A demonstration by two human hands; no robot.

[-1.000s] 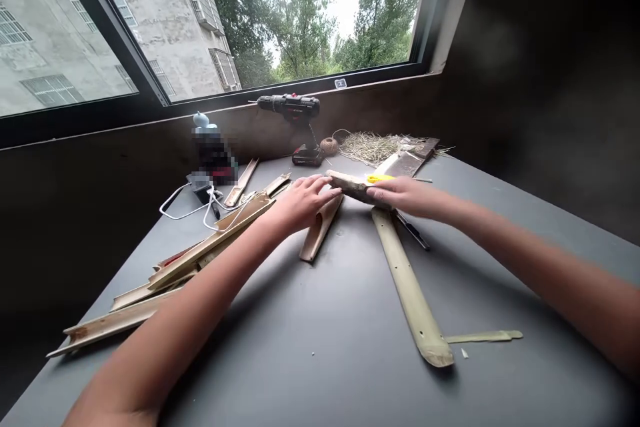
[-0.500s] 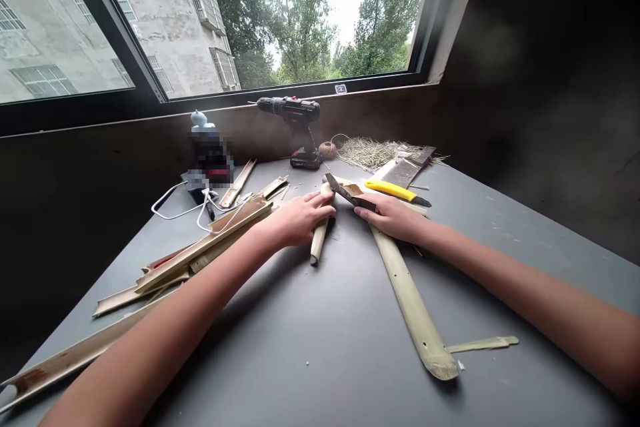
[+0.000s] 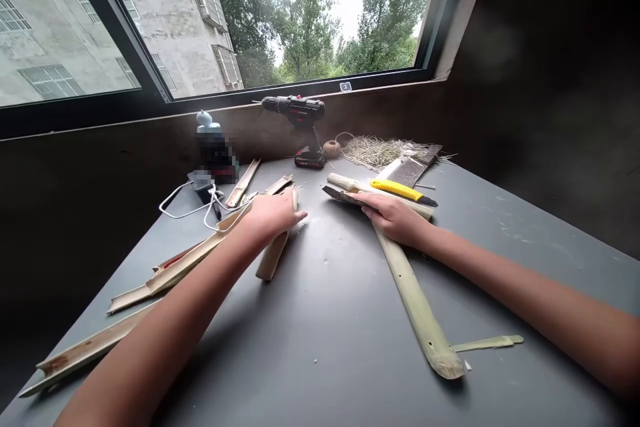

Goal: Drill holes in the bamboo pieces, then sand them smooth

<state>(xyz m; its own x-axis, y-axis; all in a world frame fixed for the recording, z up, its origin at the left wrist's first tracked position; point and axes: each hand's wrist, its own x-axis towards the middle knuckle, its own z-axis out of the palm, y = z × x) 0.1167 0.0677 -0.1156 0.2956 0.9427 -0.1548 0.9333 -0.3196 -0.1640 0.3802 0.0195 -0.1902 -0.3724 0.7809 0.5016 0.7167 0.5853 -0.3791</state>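
My left hand (image 3: 277,215) is closed over a short bamboo piece (image 3: 271,263), its thumb pointing right. The lower end of that piece shows below the palm; most of the rest is hidden. In my right hand (image 3: 393,219) is a thin, dark, flat piece (image 3: 341,194) whose kind I cannot make out. That hand rests over a long, pale-green bamboo strip (image 3: 417,307) with small holes. Just behind the right hand lie a pale bamboo stick (image 3: 341,180) and a yellow-handled tool (image 3: 397,189) with a dark end.
Split bamboo lengths (image 3: 90,345) lie along the left. A cordless drill (image 3: 303,127) stands at the back, beside a twine ball (image 3: 331,149). Straw (image 3: 375,151) lies near a broad blade (image 3: 415,170). White cables (image 3: 173,213) trail at back left. A thin sliver (image 3: 490,343) lies right.
My left hand has moved left, away from my right hand, with the bamboo piece. The dark flat piece in my right hand has tipped lower and flatter. The view has shifted slightly.
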